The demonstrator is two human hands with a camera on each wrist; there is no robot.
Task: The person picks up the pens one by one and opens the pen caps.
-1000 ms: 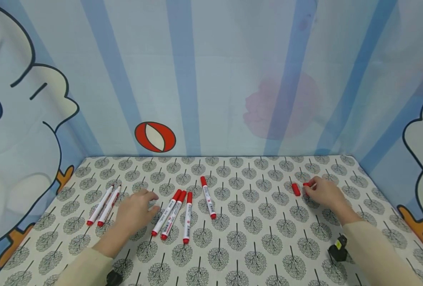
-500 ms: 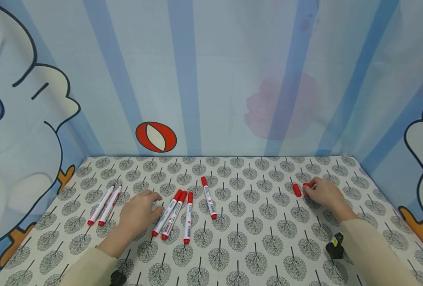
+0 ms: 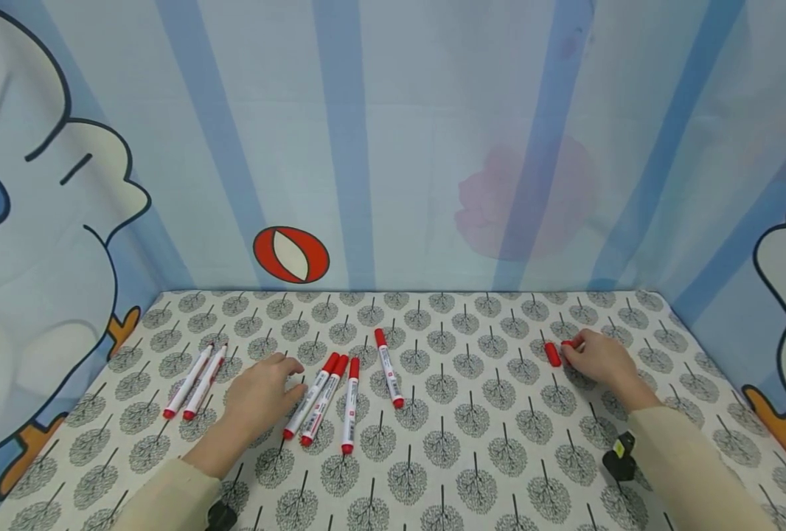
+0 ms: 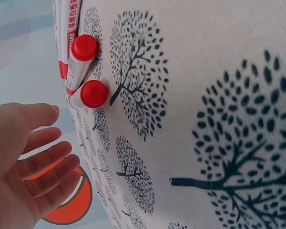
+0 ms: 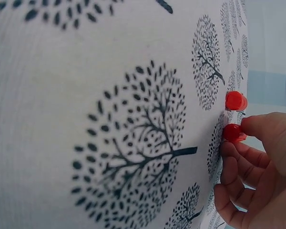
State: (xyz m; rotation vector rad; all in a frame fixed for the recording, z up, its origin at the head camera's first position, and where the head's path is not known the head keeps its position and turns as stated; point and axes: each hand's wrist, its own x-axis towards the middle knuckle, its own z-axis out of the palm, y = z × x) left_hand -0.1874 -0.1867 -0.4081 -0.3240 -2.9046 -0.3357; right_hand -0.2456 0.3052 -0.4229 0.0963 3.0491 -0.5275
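Soft, even lt. w/ faint shadows

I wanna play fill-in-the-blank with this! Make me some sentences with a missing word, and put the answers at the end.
1. The right hand pinches a cap coloured ____.
2. The number of things held in the left hand is ____.
3. In the head view, ____ markers show.
4. The cloth is printed with dark ____.

Missing words: red; zero; six; trees.

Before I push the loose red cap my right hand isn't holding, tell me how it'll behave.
The loose red cap will likely roll sideways, being round and lying on its side. Much shorter than the markers, it's probably light.
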